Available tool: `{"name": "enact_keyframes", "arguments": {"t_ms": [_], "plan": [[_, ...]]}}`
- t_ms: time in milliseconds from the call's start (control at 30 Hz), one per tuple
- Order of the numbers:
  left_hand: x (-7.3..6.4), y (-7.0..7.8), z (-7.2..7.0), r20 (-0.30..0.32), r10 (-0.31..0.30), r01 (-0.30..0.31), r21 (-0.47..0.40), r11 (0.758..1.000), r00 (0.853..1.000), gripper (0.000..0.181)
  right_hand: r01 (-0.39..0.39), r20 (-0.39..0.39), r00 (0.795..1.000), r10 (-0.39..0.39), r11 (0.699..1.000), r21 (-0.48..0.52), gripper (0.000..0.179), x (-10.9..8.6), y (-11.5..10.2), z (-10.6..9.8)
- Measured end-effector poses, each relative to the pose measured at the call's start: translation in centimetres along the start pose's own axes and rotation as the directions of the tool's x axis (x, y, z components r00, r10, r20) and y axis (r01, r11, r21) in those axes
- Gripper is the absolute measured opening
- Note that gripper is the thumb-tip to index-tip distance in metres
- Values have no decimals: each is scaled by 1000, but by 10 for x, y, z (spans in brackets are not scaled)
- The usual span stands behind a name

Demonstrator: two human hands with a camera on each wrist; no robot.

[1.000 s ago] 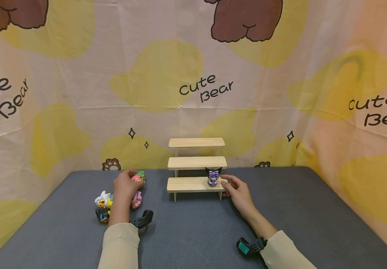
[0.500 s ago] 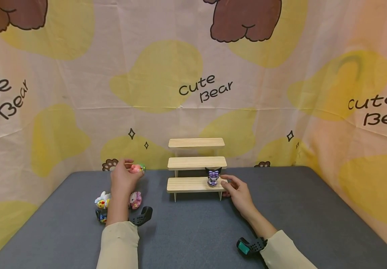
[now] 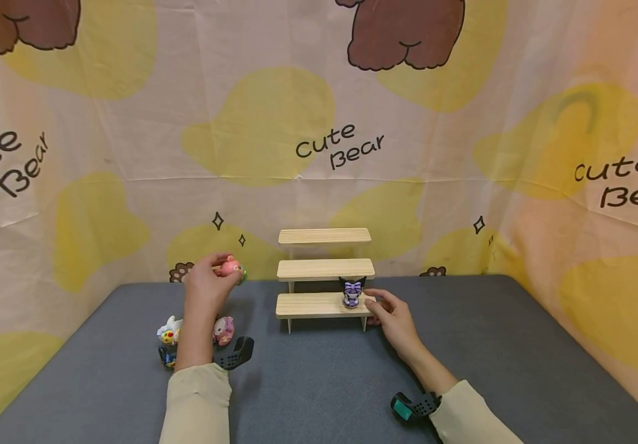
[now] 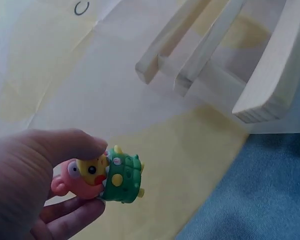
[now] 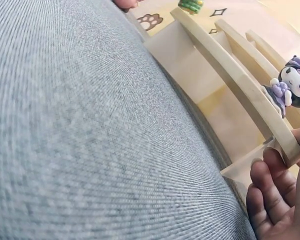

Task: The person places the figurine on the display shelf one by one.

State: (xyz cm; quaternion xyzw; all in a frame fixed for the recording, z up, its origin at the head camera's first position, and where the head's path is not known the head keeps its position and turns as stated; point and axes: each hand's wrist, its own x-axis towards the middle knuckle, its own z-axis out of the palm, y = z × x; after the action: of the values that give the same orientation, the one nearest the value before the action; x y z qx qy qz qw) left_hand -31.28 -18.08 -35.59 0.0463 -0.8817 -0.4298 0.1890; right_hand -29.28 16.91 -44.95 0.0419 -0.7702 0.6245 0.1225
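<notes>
Hands [image 3: 208, 283] partly cover the pink-and-green figurine [image 4: 115, 180] — and wooden shelf [image 3: 307, 304].

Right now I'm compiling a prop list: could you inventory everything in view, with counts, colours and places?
Table: one, blue-grey, lower view
Backdrop: one, pale with yellow patches, behind table
Three-tier stand: one, pale wood, on table
Shelf figurine: one, purple, black and white, lowest tier's right part
Pale figurine: one, white and yellow, table's left
Dark figurine: one, mostly blue-black, beside it, partly hidden
Rosy figurine: one, pink, table's left
Raised figurine: one, pink and green, above table's left
Wristbands: two, black, wrists
Sleeves: two, cream, forearms
Left grip: one, bare, pinching raised figurine
Right grip: one, bare, holding lowest tier's right end
</notes>
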Motion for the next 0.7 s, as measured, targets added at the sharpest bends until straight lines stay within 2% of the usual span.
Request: {"name": "enact_keyframes", "arguments": {"t_ms": [133,367,700], "plan": [[0,5,0,27,21,-21,-7,1000,999,52,-12,-1,1000,12,1000,-2,28,0,0,0],[-2,18,1,63,28,-22,-93,995,998,62,-16,-8,1000,16,1000,-10,28,0,-1,0],[-7,34,-4,89,105,-95,-101,990,991,48,6,-12,1000,-6,1000,-17,29,-1,-1,1]]}}
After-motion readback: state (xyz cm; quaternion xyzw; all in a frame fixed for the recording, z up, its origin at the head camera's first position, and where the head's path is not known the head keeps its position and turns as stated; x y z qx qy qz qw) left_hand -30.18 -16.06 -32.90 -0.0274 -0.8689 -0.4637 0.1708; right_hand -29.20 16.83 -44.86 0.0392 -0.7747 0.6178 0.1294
